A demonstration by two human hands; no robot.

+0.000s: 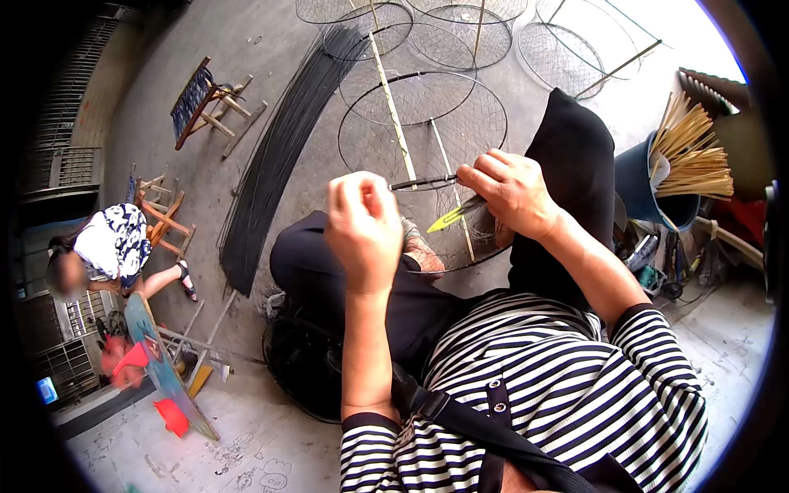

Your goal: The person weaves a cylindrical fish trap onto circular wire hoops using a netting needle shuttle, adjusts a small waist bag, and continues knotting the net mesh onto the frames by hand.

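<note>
My left hand is raised with its fingers pinched together; whatever it holds is too fine to make out. Close to its fingertips lies one end of a short black rod. My right hand grips the rod's other end between thumb and fingers. A yellow-green netting needle juts from under the same hand, its tip pointing down and left. Below both hands, a round net cage with black hoops stands between my legs, braced by pale sticks.
A long bundle of black strips lies on the floor at left. More net cages stand ahead. On the right, a blue bucket holds bamboo sticks. Small wooden chairs and a seated person are at left.
</note>
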